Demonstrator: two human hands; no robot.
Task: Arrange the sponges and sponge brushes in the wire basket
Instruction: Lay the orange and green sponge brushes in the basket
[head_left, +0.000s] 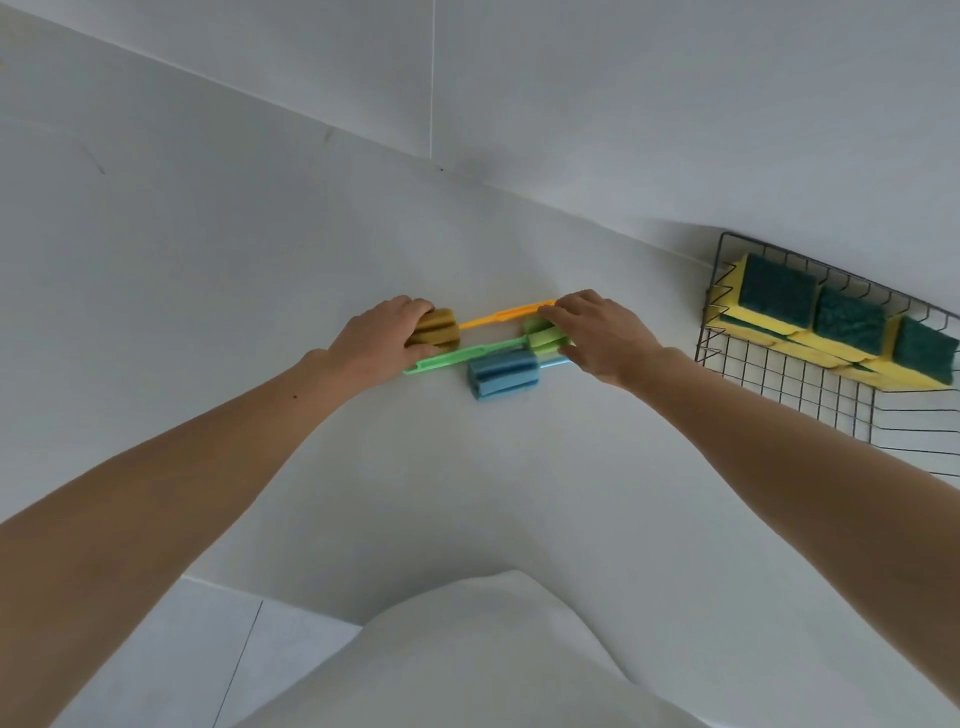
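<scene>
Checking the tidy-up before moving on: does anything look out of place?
Yes: three sponge brushes lie on the counter under both hands, outside the wire basket, where the sponges already sit.

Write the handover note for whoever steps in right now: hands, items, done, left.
Left hand: resting on the orange brush's sponge head; full grip unclear.
Right hand: fingers over the handles of the orange brush and blue brush, covering part of the green brush; full grip unclear.
All three brushes lie bundled on the white counter.
Done: yellow-green sponges sit along the far side of the wire basket.
Left: move the three brushes into the basket's free near part.
</scene>
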